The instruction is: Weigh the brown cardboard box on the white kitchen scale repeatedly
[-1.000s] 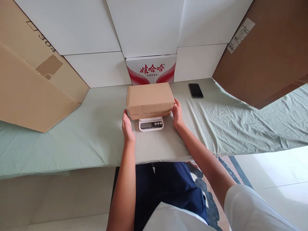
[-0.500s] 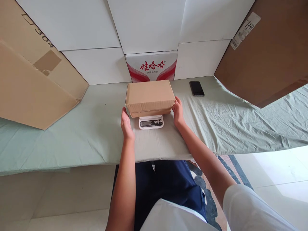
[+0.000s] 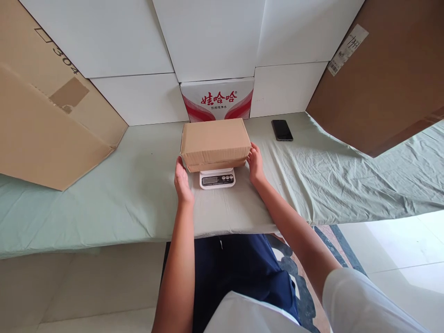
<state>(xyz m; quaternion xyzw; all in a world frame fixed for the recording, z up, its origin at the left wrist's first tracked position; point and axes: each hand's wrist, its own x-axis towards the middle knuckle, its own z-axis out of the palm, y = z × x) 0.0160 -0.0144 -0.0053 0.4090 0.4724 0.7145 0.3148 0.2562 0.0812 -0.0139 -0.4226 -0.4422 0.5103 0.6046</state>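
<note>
A closed brown cardboard box point(image 3: 215, 136) sits level over a white digital kitchen scale point(image 3: 217, 180), covering its platform. Only the scale's front shows, with a small dark display and several round buttons. At the box's lower left side is my left hand point(image 3: 182, 181), its fingers reaching forward along the cardboard. My right hand point(image 3: 255, 163) is against the right side, fingers slightly bent around the corner. Between them the two hands hold the box by its sides; some fingertips are hidden behind it.
A black phone point(image 3: 282, 130) lies to the right on the green cloth point(image 3: 145, 194). Behind stands a white and red carton point(image 3: 218, 99) against white panels point(image 3: 211, 37). Large cardboard sheets point(image 3: 62, 125) flank the left, and a brown carton point(image 3: 385, 78) the right.
The view has tilted slightly, so everything sits a little lower in the picture. My left hand appears slightly closer to the box; the box and scale look otherwise unchanged.
</note>
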